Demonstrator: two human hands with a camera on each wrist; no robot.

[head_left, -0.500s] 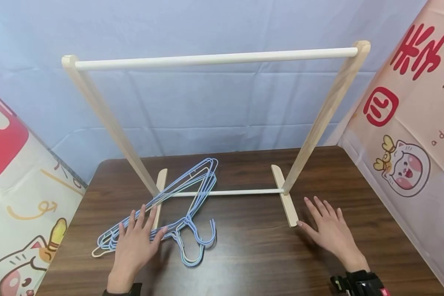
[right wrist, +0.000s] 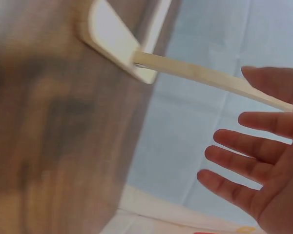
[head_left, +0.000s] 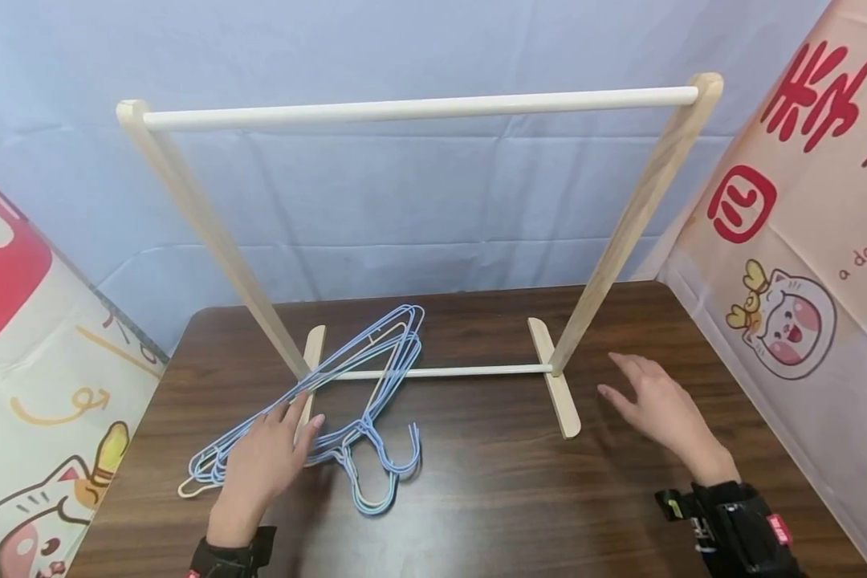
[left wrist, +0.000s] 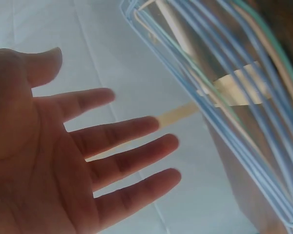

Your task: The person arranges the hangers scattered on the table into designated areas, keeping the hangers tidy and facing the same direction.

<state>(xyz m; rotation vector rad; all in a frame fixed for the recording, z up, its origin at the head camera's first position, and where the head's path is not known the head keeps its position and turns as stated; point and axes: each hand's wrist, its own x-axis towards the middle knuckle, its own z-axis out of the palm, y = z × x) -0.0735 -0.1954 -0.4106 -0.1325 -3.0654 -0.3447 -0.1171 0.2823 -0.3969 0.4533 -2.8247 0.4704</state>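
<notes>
A bundle of thin hangers [head_left: 376, 401], mostly blue with a cream one among them, lies across the left foot of a wooden rack [head_left: 209, 225]. Their hooks point toward the front. Over the lower left part of the bundle hovers my left hand [head_left: 263, 461]; in the left wrist view its fingers [left wrist: 127, 131] are spread and apart from the hangers, with nothing held. My right hand [head_left: 668, 413] is raised above the table, to the right of the rack's right foot [head_left: 565, 401]. The right wrist view shows its fingers [right wrist: 244, 146] relaxed, holding nothing.
The rack's white top rail [head_left: 419, 108] spans two slanting wooden posts, and a thinner white bar [head_left: 477, 371] joins their feet. A pale blue cloth [head_left: 405, 209] hangs behind the dark wooden table [head_left: 491, 498]. Printed cloths flank both sides.
My right hand has lifted and shifted right, away from the rack's foot. The left hand has risen slightly, its fingers less spread in the head view. The hangers lie as before.
</notes>
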